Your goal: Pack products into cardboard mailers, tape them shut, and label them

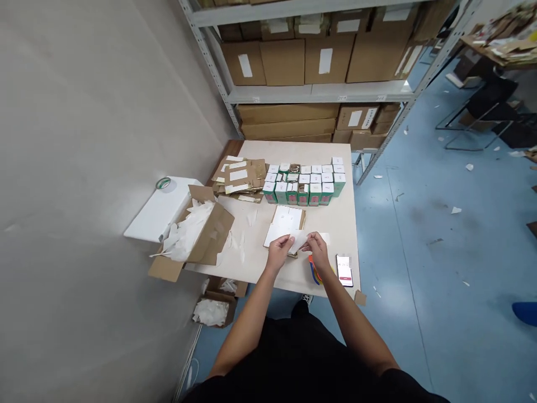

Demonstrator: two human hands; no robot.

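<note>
A small white paper slip [298, 239] is pinched between my two hands, above the table's near half. My left hand [279, 251] grips its left end, thumb and fingers pressed together. At the slip's right end, my right hand [316, 246] is closed on it with the fingertips. Just behind and partly under the hands lies a white sheet [283, 221] on a piece of brown cardboard [302, 217]. Under my right wrist shows a blue, orange and yellow object [314, 274], partly hidden. To its right a phone [344, 270] lies with its screen lit.
Rows of small green-and-white boxes [304, 184] stand at the back of the table [293, 150]. Left of them are flattened cardboard pieces [247, 176]. An open carton [212, 232] holding white paper scraps [188, 229] overhangs the left edge. Shelving with cartons [283, 61] rises behind.
</note>
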